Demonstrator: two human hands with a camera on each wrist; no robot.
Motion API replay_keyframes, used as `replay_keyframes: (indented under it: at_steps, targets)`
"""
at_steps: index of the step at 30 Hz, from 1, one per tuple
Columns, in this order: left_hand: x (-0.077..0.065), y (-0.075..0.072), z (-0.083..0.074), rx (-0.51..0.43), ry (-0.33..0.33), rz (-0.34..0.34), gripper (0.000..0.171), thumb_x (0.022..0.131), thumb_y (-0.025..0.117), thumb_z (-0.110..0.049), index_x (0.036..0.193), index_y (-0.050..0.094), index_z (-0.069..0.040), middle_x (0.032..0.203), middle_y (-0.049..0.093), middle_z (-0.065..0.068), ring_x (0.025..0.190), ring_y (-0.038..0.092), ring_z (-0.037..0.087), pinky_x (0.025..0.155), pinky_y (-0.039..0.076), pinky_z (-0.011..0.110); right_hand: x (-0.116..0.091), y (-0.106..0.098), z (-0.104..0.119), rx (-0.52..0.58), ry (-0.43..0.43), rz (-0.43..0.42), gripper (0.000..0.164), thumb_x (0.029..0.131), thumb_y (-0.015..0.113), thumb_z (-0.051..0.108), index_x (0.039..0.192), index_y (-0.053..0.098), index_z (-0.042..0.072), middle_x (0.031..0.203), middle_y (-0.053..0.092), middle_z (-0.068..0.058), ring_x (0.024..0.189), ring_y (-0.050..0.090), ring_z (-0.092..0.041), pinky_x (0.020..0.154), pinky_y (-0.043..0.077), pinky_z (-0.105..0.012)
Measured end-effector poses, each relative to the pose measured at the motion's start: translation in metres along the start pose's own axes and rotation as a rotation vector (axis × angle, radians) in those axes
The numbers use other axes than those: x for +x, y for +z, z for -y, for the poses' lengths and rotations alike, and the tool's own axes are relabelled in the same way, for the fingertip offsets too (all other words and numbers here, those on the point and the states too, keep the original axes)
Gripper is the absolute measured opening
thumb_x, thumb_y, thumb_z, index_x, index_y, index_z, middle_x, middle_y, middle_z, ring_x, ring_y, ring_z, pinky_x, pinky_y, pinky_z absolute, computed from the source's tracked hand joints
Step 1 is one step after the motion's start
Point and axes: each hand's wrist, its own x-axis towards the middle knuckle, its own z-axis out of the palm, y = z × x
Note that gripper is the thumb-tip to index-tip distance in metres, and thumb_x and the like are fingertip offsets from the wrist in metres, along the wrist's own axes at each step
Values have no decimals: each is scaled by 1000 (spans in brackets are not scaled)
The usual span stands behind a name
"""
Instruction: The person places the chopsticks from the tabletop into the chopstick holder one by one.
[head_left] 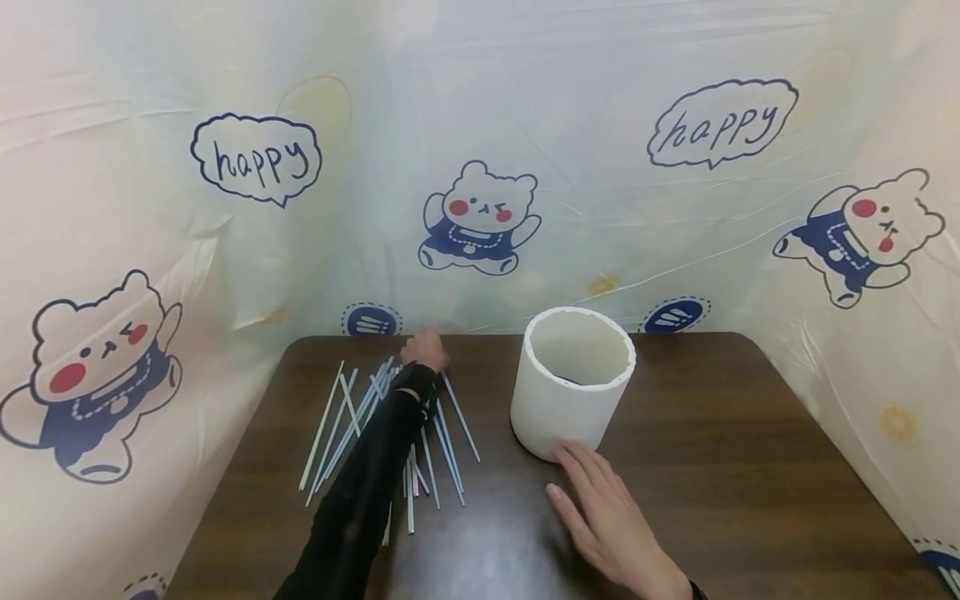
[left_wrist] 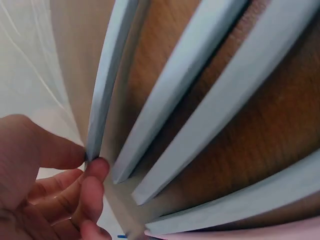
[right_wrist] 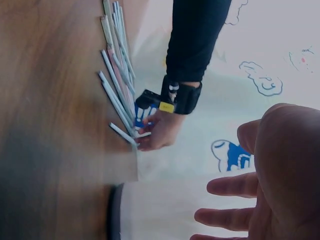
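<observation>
My left hand is at the far edge of the table, over the ends of a spread of pastel chopsticks. In the left wrist view its thumb and forefinger pinch the tip of one light blue chopstick; several others lie beside it. My right hand has its fingers extended at the lower front of a white cylindrical container. Whether the fingertips touch its wall cannot be told. The container stands upright with its mouth up; its bottom inside is hidden. My left forearm covers part of the chopsticks.
The dark wooden table has rounded far corners. Behind it and at both sides hangs a pale curtain printed with bears and words. Bare tabletop extends to the right of the container.
</observation>
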Motion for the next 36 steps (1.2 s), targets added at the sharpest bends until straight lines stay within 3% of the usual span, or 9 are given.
replay_keyframes:
  at_steps: [5,9,12,16,19,22,25,31,36]
  targets:
    - [-1,-11,1,-46,-3,-38,18,92,70,-14,104,71,-2,101,72,16,86,68,32,73,58,45,3,-4,0,22,-6,-8,46,100,63,29,143,56,13,146,57,-7,136,52,-28,104,49,-53]
    - [-2,-19,0,-103,-8,-63,10,91,69,-12,90,72,-3,90,70,13,78,63,28,64,53,38,5,-7,2,30,-12,-6,45,101,62,29,142,56,13,147,56,-7,136,52,-28,105,47,-51]
    - [-4,-24,-2,-163,3,-92,6,89,68,-8,86,70,-3,88,70,13,78,63,29,65,52,39,7,-10,3,47,-7,-3,43,102,61,28,142,56,13,147,56,-5,136,52,-26,106,46,-50]
    - [-9,-28,-3,-249,24,-135,24,87,68,-3,111,69,-1,109,72,17,99,68,34,86,58,45,10,-15,6,59,5,6,42,103,59,29,143,55,16,149,54,-1,137,52,-22,107,44,-45]
    - [-16,-32,-4,-308,47,-157,42,87,66,0,129,61,0,124,68,20,114,66,37,99,55,49,12,-19,7,68,-5,-1,43,103,59,27,144,55,17,149,54,-1,136,52,-21,112,37,-29]
    - [-22,-37,-5,-381,79,-176,41,94,61,-1,134,56,0,125,67,22,113,66,37,96,56,48,15,-24,9,80,-31,-15,43,102,61,25,144,55,17,149,55,0,136,52,-20,114,26,-14]
    - [-30,-45,-5,-426,119,-225,36,100,55,-5,136,53,0,121,67,21,107,68,36,90,58,46,20,-30,11,101,-68,-17,44,101,62,24,144,55,20,149,55,1,136,53,-20,114,22,-10]
    - [-50,-70,-9,-425,214,-367,31,105,49,-9,135,54,-2,120,67,18,105,67,34,88,56,46,31,-41,18,180,-173,-37,45,97,68,19,140,57,20,140,61,2,128,58,-17,111,28,-4]
    - [-78,-106,-32,-432,356,-476,30,106,50,-10,135,53,-6,124,65,15,109,66,29,87,57,40,49,-48,25,227,-234,-62,47,92,74,14,136,59,17,128,69,3,114,68,-13,99,51,-16]
